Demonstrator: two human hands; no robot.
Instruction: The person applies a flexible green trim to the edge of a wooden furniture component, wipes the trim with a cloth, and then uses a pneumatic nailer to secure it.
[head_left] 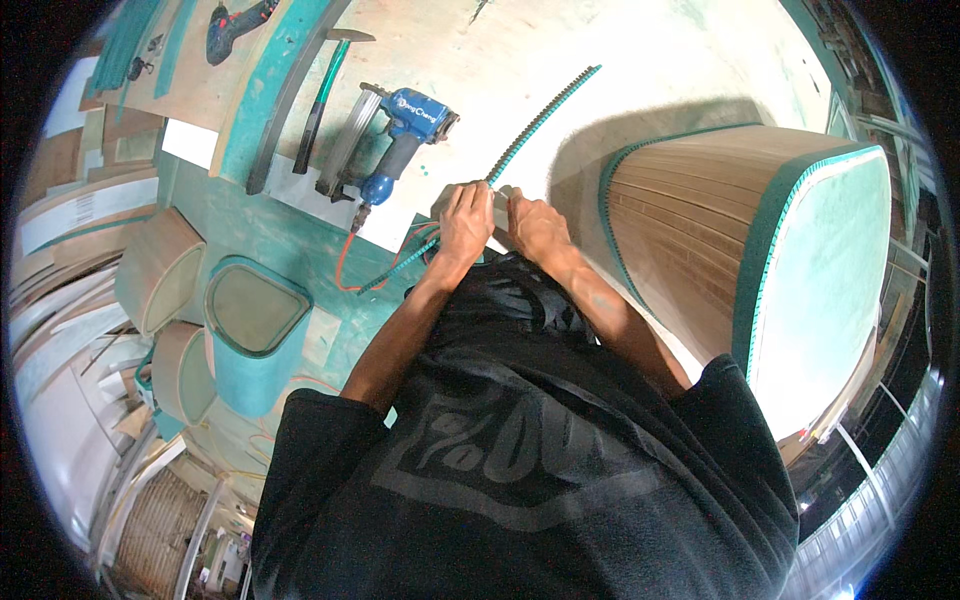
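Note:
Close in front of my body, both hands meet at the edge of the pale work table (640, 90). My left hand (466, 226) is closed around a long, narrow notched strip (540, 122), teal along one side and dark along the other. The strip runs to the far right across the table, and its other end (398, 264) comes out below the hand toward the left. My right hand (538, 230) is closed just beside the left, with its fingertips pinched. A small dark shape shows at those fingertips, too small to name.
Left of the strip lies a blue nail gun (412, 118) with an orange hose (340, 268). Beyond it is a hammer (322, 100), and a drill (236, 32) lies farther off. A large slatted wooden form (690, 200) stands right. Teal-edged rounded pieces (258, 345) stand lower left.

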